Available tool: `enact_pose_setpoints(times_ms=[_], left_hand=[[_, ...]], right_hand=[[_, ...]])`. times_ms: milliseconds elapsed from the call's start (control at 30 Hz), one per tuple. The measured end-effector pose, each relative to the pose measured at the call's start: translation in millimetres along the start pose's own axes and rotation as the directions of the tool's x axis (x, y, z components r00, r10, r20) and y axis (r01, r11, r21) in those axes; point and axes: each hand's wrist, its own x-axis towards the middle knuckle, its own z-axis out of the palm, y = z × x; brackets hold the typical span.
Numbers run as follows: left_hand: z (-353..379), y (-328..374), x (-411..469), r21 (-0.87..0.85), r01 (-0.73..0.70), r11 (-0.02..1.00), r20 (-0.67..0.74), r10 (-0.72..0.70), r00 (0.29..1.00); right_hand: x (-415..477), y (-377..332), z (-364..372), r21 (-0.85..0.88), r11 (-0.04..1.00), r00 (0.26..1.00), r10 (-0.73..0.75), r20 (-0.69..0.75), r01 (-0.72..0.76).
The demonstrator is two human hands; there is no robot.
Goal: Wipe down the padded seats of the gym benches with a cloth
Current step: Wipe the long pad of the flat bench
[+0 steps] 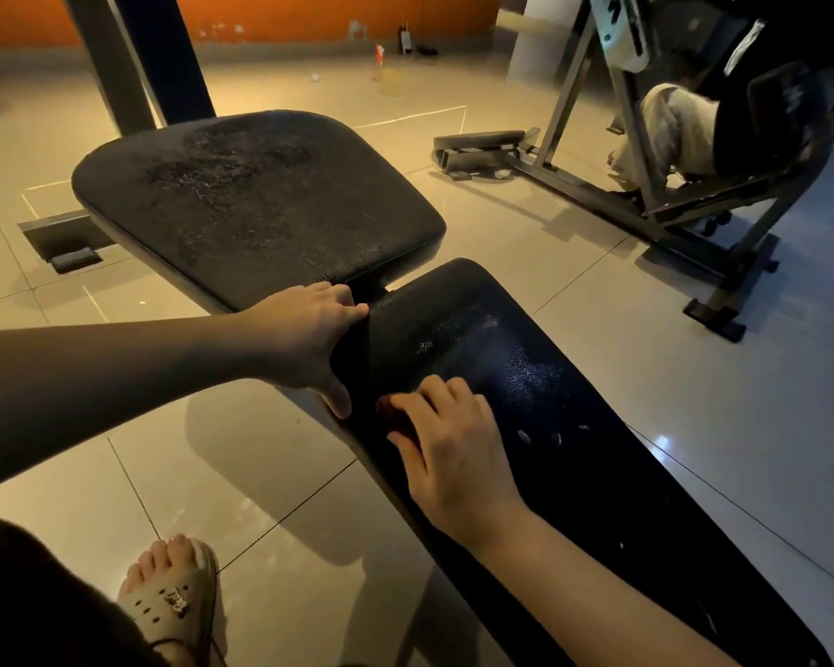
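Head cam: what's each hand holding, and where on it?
Left hand grips the long bench pad at its far left corner, beside the gap. Right hand holds a dark red cloth, bunched under its fingers, against that pad.

Black bench pad [550,454], dark-red cloth [395,416]

The cloth [392,412] lies on the back pad [550,426], the seat pad [256,204] beyond, a machine [566,98] farther right
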Motion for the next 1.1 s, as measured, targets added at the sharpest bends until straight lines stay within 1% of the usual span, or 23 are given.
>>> enact_pose_setpoints(times_ms=[33, 100, 167, 233, 267, 333, 400, 467, 500, 533, 567, 633, 700, 733, 767, 800, 867, 900, 933, 967, 1000, 1033, 1100], left_hand=[[1.2, -0.5, 0.4, -0.002, 0.001, 1.000, -0.003, -0.001, 1.000], [2.2, -2.0, 0.9, 0.000, -0.001, 1.000, -0.009, 0.001, 1.000], [3.7, -3.4, -0.1, -0.003, 0.001, 1.000, -0.015, -0.001, 1.000], [5.0, -3.6, -0.4, 0.002, -0.003, 1.000, -0.029, 0.003, 1.000], [5.0, -3.8, -0.2, 0.006, -0.004, 1.000, -0.029, 0.004, 1.000], [4.6, -4.6, 0.9, 0.006, -0.007, 1.000, -0.026, 0.007, 1.000], [5.0, -5.9, 1.9, -0.001, -0.009, 1.000, -0.030, 0.009, 1.000], [4.9, -5.4, 3.2, -0.002, -0.006, 1.000, -0.033, 0.006, 0.999], [5.5, -5.1, 3.5, -0.003, -0.004, 1.000, -0.035, 0.004, 0.999], [6.8, -5.8, 3.4, -0.004, -0.006, 1.000, -0.038, 0.005, 0.999], [7.4, -7.0, 3.3, -0.009, -0.010, 1.000, -0.040, 0.009, 0.999], [9.8, -7.7, 0.5, -0.036, -0.002, 0.999, -0.043, 0.000, 0.999], [11.1, -7.4, -1.5, -0.048, 0.007, 0.999, -0.053, -0.009, 0.999], [10.7, -6.9, -1.7, -0.050, 0.010, 0.999, -0.050, -0.012, 0.999], [9.9, -6.5, -1.9, -0.049, 0.013, 0.999, -0.043, -0.015, 0.999], [9.7, -6.0, -1.7, -0.046, 0.016, 0.999, -0.042, -0.018, 0.999], [8.0, -6.0, -0.6, -0.044, 0.022, 0.999, -0.038, -0.024, 0.999], [7.1, -5.6, 0.2, -0.048, 0.027, 0.998, -0.030, -0.028, 0.999], [6.6, -5.2, 1.0, -0.052, 0.029, 0.998, -0.026, -0.031, 0.999], [7.2, -5.1, 1.0, -0.057, 0.028, 0.998, -0.025, -0.029, 0.999], [7.6, -5.6, 0.4, -0.062, 0.023, 0.998, -0.026, -0.025, 0.999], [7.9, -5.6, -0.6, -0.069, 0.019, 0.997, -0.029, -0.021, 0.999], [9.3, -4.9, -1.8, -0.066, 0.016, 0.998, -0.049, -0.019, 0.999]], right_hand=[[2.2, 7.5, -0.8, -0.002, 1.000, 1.000, -0.016, 0.003, 0.016], [24.9, 31.7, 0.7, -0.032, 0.999, 0.999, 0.041, -0.035, -0.042], [67.3, 64.0, 2.0, -0.074, 0.976, 0.975, 0.198, -0.100, -0.206], [104.2, 89.6, -1.2, -0.031, 0.932, 0.928, 0.356, -0.110, -0.362], [111.3, 92.0, -0.9, -0.019, 0.919, 0.913, 0.388, -0.128, -0.393], [99.8, 71.3, 1.5, -0.055, 0.928, 0.923, 0.357, -0.147, -0.368], [60.2, 29.7, 7.6, -0.032, 0.977, 0.971, 0.207, -0.117, -0.212], [18.7, -1.5, 8.9, 0.009, 1.000, 1.000, 0.010, -0.023, -0.010], [13.8, 0.1, 7.4, 0.004, 0.999, 0.999, -0.043, 0.005, 0.043], [20.9, 10.6, 6.2, -0.017, 0.998, 0.998, -0.068, -0.009, 0.067], [35.3, 24.7, 6.3, -0.051, 0.998, 0.999, -0.038, -0.037, 0.036], [74.5, 57.4, 5.1, -0.089, 0.985, 0.983, 0.133, -0.123, -0.144], [105.9, 83.6, 0.1, -0.061, 0.945, 0.938, 0.307, -0.160, -0.320], [110.0, 84.7, 1.0, -0.041, 0.933, 0.923, 0.347, -0.169, -0.358], [106.3, 76.0, 2.3, -0.045, 0.927, 0.917, 0.360, -0.169, -0.372], [93.7, 61.4, 3.7, -0.068, 0.938, 0.932, 0.328, -0.155, -0.341], [53.0, 26.6, 6.5, -0.036, 0.984, 0.978, 0.170, -0.123, -0.176], [30.4, 13.2, 6.3, -0.004, 0.996, 0.993, 0.088, -0.074, -0.088], [18.9, 10.9, 4.7, 0.003, 1.000, 0.999, 0.024, -0.027, -0.024], [21.2, 19.5, 1.5, -0.006, 1.000, 1.000, -0.007, -0.014, 0.007], [33.9, 32.8, -0.5, -0.031, 0.999, 1.000, 0.012, -0.023, -0.013], [52.6, 49.4, -1.9, -0.063, 0.995, 0.995, 0.075, -0.063, -0.079], [91.3, 80.9, -6.4, -0.108, 0.961, 0.961, 0.239, -0.138, -0.255]])
